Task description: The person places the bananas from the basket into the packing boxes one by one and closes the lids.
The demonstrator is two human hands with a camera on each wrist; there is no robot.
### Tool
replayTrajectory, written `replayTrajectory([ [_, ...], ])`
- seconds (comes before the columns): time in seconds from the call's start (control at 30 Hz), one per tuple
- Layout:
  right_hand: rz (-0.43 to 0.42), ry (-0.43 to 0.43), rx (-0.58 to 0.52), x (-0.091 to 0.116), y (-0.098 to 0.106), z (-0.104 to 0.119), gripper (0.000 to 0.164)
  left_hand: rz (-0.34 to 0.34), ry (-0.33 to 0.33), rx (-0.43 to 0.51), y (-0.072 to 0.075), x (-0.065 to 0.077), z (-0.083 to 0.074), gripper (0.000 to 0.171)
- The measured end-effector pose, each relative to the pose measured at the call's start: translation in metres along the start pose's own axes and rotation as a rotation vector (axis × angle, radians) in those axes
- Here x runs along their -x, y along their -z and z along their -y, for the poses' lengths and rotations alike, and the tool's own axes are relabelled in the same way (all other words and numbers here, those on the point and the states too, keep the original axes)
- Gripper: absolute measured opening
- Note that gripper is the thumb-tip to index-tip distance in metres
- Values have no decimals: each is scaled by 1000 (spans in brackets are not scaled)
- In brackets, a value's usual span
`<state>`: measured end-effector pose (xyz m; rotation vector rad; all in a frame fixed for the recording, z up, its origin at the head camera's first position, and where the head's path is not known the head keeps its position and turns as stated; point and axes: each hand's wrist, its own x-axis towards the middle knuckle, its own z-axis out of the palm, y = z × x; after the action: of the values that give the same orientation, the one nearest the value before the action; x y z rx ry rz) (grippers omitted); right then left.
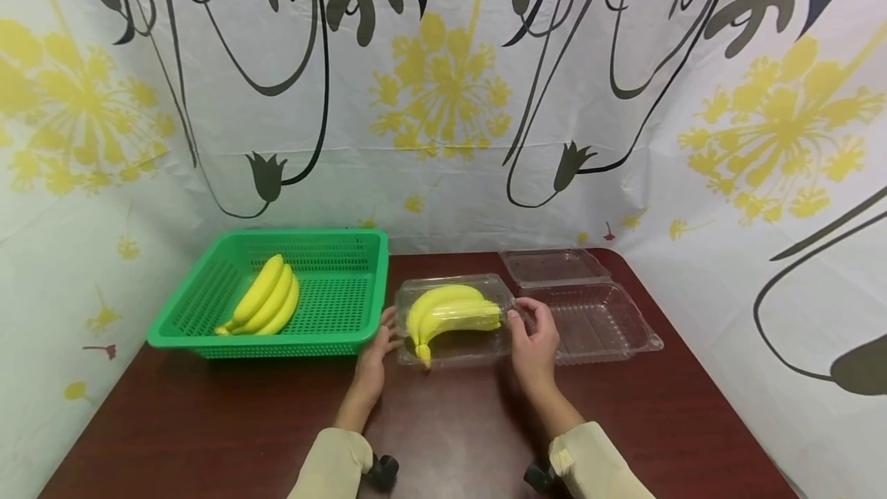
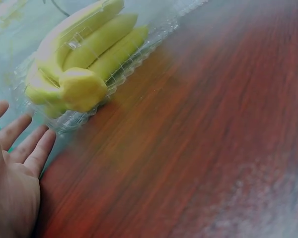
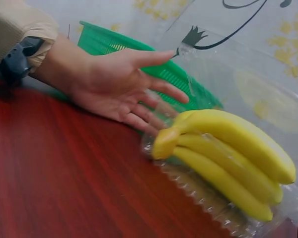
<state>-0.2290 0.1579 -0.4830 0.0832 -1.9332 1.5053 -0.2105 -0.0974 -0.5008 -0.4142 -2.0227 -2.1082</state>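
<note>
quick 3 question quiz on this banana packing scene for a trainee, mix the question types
1. True or false: the left hand grips the banana bunch in the closed clear box.
2. Where does the second banana bunch lie? A) on the bare table B) in the green basket C) in the open clear box
3. Fill in: the right hand touches the closed box at its ____ end.

Key
1. False: its fingers are straight, beside the box's left end.
2. B
3. right
</note>
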Motion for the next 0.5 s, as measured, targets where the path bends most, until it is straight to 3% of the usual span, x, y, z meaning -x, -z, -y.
replayTrajectory([
  [0.2, 30, -122, 106, 15, -1, -5, 32, 23, 39, -6, 0, -3, 1, 47],
  [0.5, 47, -183, 83, 20, -5, -8, 35, 20, 153, -43, 0, -2, -2, 65],
])
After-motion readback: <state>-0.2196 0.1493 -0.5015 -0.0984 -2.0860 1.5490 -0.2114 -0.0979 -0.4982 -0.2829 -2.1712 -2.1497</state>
